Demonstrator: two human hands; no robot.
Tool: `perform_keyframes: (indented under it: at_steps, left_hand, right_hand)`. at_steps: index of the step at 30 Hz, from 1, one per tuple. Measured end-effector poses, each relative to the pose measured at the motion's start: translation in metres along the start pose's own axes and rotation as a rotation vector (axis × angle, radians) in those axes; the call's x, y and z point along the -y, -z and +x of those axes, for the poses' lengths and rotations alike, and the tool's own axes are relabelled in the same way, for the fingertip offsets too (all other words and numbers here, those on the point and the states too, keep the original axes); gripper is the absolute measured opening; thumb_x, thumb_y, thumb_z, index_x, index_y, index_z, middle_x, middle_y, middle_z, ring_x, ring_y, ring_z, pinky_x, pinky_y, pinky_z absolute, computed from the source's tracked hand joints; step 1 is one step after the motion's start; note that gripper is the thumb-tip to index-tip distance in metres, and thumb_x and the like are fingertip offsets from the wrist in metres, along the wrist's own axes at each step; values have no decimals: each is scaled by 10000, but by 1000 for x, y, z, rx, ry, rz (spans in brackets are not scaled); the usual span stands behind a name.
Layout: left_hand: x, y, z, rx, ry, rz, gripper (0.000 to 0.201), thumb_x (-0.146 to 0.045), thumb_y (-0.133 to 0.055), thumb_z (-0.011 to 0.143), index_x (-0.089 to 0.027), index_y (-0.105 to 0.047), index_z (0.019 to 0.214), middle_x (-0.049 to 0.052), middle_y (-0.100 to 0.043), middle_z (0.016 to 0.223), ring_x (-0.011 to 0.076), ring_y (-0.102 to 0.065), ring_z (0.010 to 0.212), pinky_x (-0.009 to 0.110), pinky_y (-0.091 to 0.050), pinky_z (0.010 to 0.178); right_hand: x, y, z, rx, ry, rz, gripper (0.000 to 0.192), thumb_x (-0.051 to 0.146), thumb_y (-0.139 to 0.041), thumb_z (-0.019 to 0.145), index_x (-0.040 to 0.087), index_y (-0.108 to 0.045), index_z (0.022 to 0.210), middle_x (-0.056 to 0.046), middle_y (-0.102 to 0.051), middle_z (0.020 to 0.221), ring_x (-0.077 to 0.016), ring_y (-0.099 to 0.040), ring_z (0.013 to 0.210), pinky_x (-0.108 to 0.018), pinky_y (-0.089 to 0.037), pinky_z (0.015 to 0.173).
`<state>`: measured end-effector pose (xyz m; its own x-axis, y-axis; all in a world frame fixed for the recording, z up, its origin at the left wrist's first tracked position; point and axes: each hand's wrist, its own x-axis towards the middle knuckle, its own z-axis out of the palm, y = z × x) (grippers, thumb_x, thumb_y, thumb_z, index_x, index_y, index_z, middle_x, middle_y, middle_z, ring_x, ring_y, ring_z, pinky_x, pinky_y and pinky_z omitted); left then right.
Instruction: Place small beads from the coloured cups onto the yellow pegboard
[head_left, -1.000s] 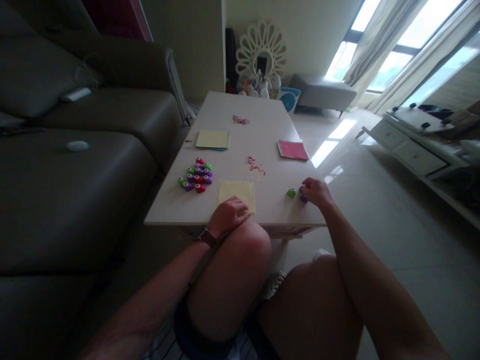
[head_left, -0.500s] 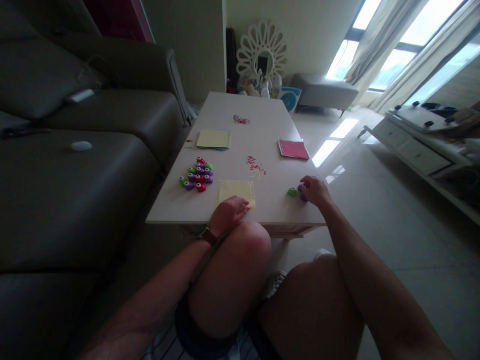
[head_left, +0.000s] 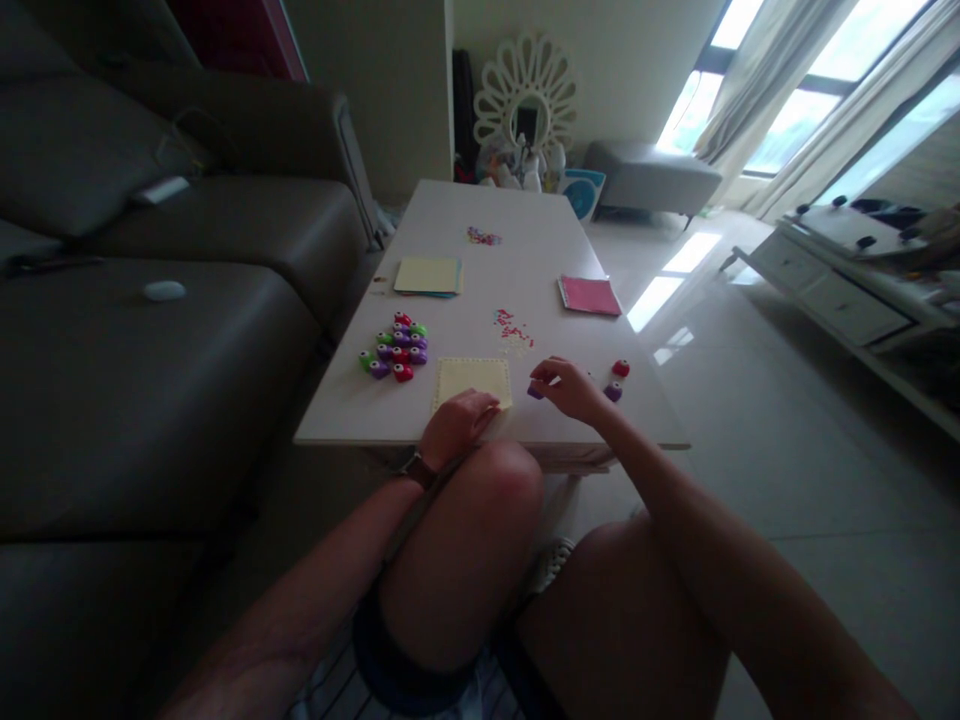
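Note:
A yellow sheet of paper [head_left: 472, 377], edged with a row of small marks, lies near the table's front edge. My left hand [head_left: 461, 418] is closed on its near right part and covers that corner. Just right of the sheet, my right hand [head_left: 566, 388] pinches a small purple craft punch [head_left: 535, 391] slightly above or on the table; I cannot tell which. Behind that hand, to the right, stand a red punch [head_left: 621, 368] and another purple punch [head_left: 613, 391]. Left of the sheet is a cluster of red, green and purple punches [head_left: 400, 355].
Red and pale paper bits [head_left: 514, 330] lie beyond the sheet, with a colourful small pile [head_left: 484, 237] farther back. A stack of yellow and blue paper [head_left: 428, 276] sits at left, a pink pack [head_left: 589, 295] at right. A sofa [head_left: 187, 330] flanks the table [head_left: 517, 210].
My right hand has moved left from the table's right side, carrying a purple punch towards the sheet. A red and a purple punch now show where it was. The left hand stays put.

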<state>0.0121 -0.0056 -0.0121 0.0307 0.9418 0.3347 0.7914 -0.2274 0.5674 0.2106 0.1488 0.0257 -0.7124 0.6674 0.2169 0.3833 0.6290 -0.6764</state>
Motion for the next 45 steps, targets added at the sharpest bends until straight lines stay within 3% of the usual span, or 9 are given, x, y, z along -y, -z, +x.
perform_keyframes:
  at_steps: [8, 21, 28, 45]
  left_hand:
    - [-2, 3, 1, 24, -21, 82, 233, -289, -451, 1027, -195, -603, 876, 51, -631, 896, 196, -587, 869, 336, -474, 795]
    - [-1, 0, 0, 7, -35, 141, 242, -307, -394, 1051, -192, -555, 912, 49, -610, 898, 196, -569, 848, 329, -442, 769]
    - [0, 0, 0, 14, -44, 162, 229, -296, -406, 1048, -194, -546, 899, 46, -609, 895, 192, -565, 834, 324, -435, 763]
    - [-2, 0, 0, 16, -42, 166, 235, -290, -403, 1050, -188, -554, 901, 46, -612, 901, 187, -563, 837, 318, -442, 769]
  right_hand:
    - [6, -15, 2, 66, -14, -50, 33, 189, -660, 809, 196, -670, 839, -27, -658, 841, -134, -597, 725, -253, -472, 676]
    - [9, -15, 2, 96, 2, -27, 46, 178, -666, 810, 199, -678, 849, -26, -659, 847, -140, -597, 740, -261, -467, 694]
    - [14, -19, 3, 46, -13, 3, 43, 169, -669, 804, 187, -679, 842, -35, -649, 858, -144, -598, 748, -261, -463, 687]
    - [15, -22, 4, 61, 3, -11, 39, 156, -667, 808, 180, -675, 838, -34, -642, 864, -133, -579, 732, -254, -448, 691]
